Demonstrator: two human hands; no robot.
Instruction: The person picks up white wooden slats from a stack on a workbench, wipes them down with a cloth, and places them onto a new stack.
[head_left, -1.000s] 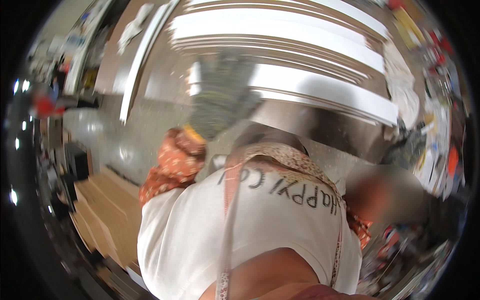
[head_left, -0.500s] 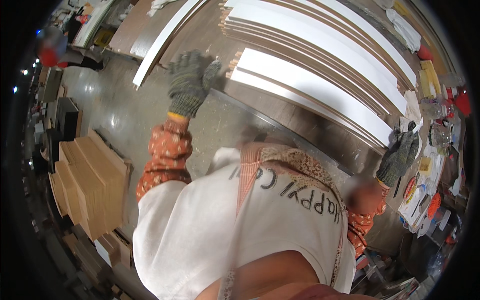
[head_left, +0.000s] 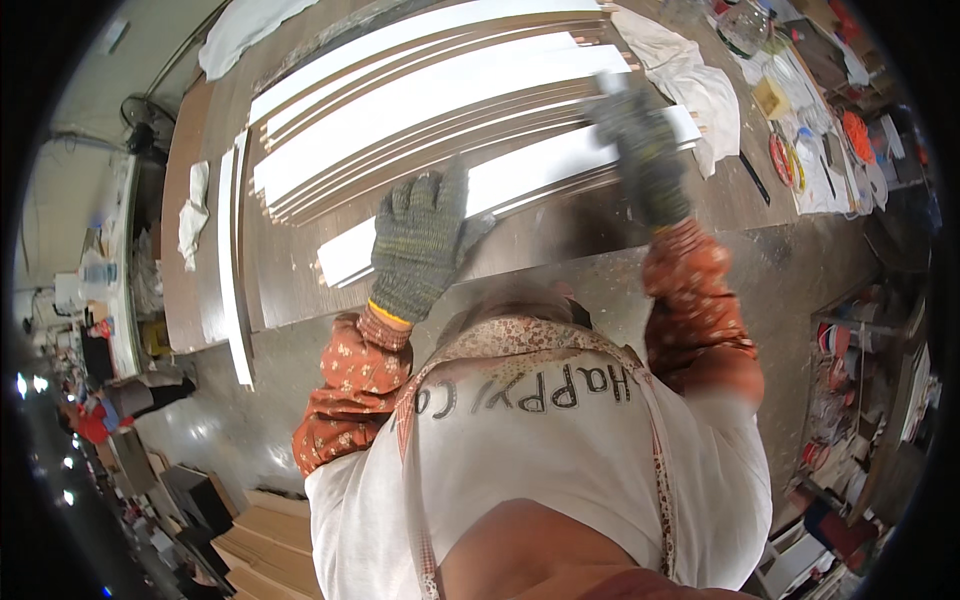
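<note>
On table [head_left: 285,290], front white strip [head_left: 545,165] is overlapped by L hand [head_left: 418,232] (fingers laid across, thumb spread, hold unclear) & nr R end by R hand [head_left: 645,150] (blurred; openness/hold can't be told).

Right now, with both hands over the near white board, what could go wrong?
The near white board might shift if the left hand and right hand press unevenly.

The narrow white strip at the left juts past the near edge of the table, so a bump could knock it off.
</note>
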